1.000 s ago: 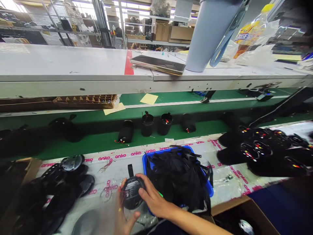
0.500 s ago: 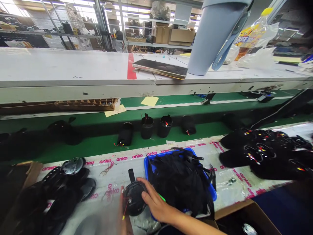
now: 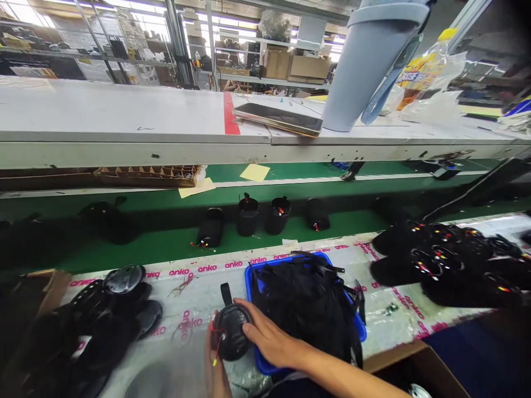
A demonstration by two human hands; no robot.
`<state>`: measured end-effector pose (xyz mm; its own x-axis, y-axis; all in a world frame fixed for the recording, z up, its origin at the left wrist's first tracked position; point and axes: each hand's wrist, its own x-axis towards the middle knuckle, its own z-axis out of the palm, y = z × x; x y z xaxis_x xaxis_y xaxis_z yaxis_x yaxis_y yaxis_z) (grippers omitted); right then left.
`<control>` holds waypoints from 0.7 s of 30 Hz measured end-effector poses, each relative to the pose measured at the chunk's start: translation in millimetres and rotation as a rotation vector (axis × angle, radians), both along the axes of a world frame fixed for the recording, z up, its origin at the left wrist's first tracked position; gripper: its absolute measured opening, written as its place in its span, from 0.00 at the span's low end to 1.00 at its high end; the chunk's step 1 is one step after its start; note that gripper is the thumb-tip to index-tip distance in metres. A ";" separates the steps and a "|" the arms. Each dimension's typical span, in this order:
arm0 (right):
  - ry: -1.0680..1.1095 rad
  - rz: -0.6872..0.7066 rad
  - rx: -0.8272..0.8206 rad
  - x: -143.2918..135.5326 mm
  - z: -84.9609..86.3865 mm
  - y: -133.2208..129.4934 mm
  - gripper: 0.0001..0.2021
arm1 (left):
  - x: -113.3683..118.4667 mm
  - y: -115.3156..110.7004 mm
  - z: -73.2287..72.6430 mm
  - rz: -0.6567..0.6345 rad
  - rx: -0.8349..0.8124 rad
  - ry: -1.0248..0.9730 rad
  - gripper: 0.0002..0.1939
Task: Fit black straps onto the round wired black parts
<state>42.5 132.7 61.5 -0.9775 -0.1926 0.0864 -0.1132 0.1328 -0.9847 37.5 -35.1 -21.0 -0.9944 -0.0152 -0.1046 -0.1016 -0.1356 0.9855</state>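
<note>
A: What holds what, starting with the biggest?

B: The green conveyor belt (image 3: 166, 243) runs across the far side of the worktop (image 3: 385, 309). It carries four small black cylinders (image 3: 248, 216): two stand upright side by side and one lies tipped over at each end of the row, with red wires showing. On the near side a blue tray (image 3: 249, 276) sits on the worktop, heaped with black straps (image 3: 307, 298) that spill over its rim. A brown divided tray (image 3: 145, 175) lies far left under the white shelf (image 3: 124, 119); I cannot tell what is in its cells. A corner of a cardboard box (image 3: 385, 359) shows at the near right edge, its contents hidden.

A: And the piece being handled?

B: A round black shell (image 3: 231, 331), dome-shaped, with a black tab sticking up on its far side and thin red and yellow wires trailing off its left edge. It sits on the worktop just left of the blue tray, touching it.

A: The hands?

B: The right hand (image 3: 265, 338) lies over the shell's right side, fingers spread across it. The left hand (image 3: 213, 359) comes up from the near edge, with fingers against the shell's left side by the wires. Both are closed on it, close together.

A: Any change from a second ago?

B: The left hand was blurred and lower; now it is up at the shell. The shell has shifted slightly right, toward the tray.
</note>
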 end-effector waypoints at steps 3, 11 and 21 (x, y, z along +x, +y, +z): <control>0.001 0.025 0.057 -1.8 5.9 5.2 0.27 | -0.2 4.6 10.5 0.026 0.108 -0.034 0.30; 0.083 0.026 0.039 -2.3 3.4 5.2 0.23 | 2.9 -9.3 29.9 -0.042 -0.164 -0.021 0.24; 0.136 -0.054 0.028 -6.5 2.3 -8.9 0.20 | 3.9 20.8 9.2 0.143 -0.643 0.164 0.49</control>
<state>36.0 123.8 63.8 -0.9662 -0.1446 0.2136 -0.2369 0.1699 -0.9566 41.5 -14.3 -11.8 -0.9802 -0.1564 0.1216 0.0317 0.4819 0.8756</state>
